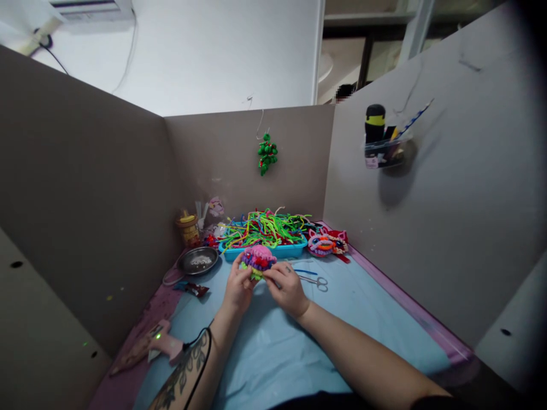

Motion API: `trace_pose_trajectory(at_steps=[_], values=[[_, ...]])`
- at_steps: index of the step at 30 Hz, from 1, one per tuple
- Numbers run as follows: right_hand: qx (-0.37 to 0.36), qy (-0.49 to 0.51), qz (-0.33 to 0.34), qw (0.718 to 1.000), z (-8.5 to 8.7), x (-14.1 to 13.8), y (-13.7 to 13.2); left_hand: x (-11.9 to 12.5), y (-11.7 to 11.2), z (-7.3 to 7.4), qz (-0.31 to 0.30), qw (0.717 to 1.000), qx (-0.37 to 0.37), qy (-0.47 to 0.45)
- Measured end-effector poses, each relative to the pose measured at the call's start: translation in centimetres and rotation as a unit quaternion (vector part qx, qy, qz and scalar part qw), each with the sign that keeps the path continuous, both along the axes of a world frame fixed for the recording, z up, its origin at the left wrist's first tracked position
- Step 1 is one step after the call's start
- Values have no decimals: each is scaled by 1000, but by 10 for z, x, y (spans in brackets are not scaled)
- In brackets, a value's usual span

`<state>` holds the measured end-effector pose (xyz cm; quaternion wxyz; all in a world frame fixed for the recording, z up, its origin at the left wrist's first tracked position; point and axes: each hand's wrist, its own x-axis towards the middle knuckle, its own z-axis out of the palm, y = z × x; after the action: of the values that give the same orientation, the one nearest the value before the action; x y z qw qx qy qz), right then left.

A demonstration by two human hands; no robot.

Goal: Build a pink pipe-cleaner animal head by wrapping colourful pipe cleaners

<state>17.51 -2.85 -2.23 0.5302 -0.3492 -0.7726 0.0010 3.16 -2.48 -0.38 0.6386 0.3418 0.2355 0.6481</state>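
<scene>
A pink, purple and green pipe-cleaner craft piece (257, 259) is held between both hands above the light blue table cover (342, 330). My left hand (238, 287) grips its left side with curled fingers. My right hand (285, 286) pinches its lower right edge. Just behind it stands a blue tray (294, 249) heaped with green, yellow and red pipe cleaners (262, 226).
Scissors (315, 280) lie right of my hands. A finished pipe-cleaner piece (327, 242) sits by the tray. A metal dish (197, 261), a small jar (188, 226) and a pink glue gun (164, 343) are on the left. Grey partition walls enclose the table; a green ornament (267, 154) hangs on the back wall.
</scene>
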Motion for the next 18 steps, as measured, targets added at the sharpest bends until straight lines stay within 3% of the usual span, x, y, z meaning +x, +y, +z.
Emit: trace_pose_trajectory(at_steps=[5,10,12,15,18], values=[[-10,-1,29,1000,-4,-1,1,-3,4,-4,20,1000,-16,5],[-53,162,39,985,-7,-5,3,-1,3,-4,52,998,18,19],[-134,238,80,959,-6,-7,5,0,1,-3,48,998,32,35],[-263,309,188,895,-4,-9,7,3,-4,-3,26,997,41,54],[-294,329,248,863,-1,-10,8,5,-7,-2,3,997,43,65]])
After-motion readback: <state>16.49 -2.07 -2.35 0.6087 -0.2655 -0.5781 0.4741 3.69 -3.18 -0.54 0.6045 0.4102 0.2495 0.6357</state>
